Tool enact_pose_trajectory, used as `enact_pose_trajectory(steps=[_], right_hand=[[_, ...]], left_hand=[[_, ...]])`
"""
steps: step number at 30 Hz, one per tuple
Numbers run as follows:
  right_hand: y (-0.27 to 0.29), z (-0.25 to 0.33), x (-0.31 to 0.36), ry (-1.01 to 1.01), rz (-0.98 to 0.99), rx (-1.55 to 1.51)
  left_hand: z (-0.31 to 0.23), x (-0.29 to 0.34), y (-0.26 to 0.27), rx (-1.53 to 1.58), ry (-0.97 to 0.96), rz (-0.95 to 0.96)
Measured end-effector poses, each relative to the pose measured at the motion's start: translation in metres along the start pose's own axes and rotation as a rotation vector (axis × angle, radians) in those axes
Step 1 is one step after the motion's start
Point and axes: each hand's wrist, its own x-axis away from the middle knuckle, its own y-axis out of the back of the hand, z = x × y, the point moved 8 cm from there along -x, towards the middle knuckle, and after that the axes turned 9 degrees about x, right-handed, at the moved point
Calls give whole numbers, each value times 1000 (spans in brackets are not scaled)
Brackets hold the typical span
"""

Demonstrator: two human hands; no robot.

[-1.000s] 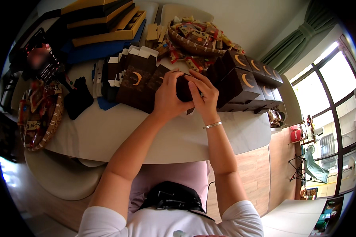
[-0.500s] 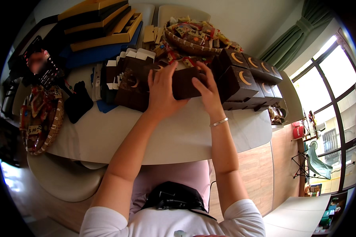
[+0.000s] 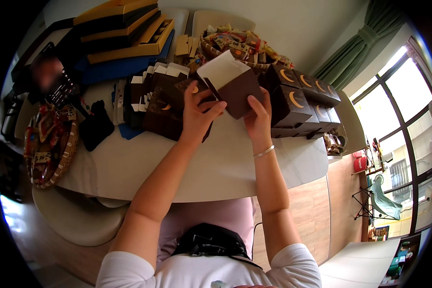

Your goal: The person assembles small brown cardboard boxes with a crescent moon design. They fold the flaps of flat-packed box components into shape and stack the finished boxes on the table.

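Observation:
A dark brown carton [image 3: 240,93] with a pale inside is held up over the table. My right hand [image 3: 258,113] grips its right side, thumb on the near face. The carton's pale flap stands raised at the far end. My left hand [image 3: 199,113] is at the carton's left side, fingers and thumb spread, the thumb tip close to its edge; whether it touches is unclear. Behind and left of that hand lie flat dark cartons [image 3: 163,108] with gold crescents, pale flaps [image 3: 170,70] showing at their far ends.
Finished-looking crescent boxes [image 3: 293,103] are stacked at right. A wicker basket [image 3: 211,50] of wrapped snacks stands at the back, another basket [image 3: 65,163] at left. Black-and-gold trays [image 3: 129,53] pile up back left, near a phone [image 3: 57,81] and a black pouch [image 3: 96,126].
The carton has tilted up and now shows its pale inside and raised flap. My left hand has come off its top and moved down beside it; my right hand still holds it.

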Motion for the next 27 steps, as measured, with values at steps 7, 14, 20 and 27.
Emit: enact_pose_trajectory(steps=[7,14,20,27], right_hand=[[-24,0,6,133,154,485],[1,-5,-2,-19,41,142],[4,-8,0,-50,16,191],[5,-3,0,-67,-43,191]], left_hand=[[13,0,-1,-138,120,103],[11,-3,-4,-424,-137,295],[-10,9,-23,-260,-195,264],[-3,4,-17,-458,-210,368]])
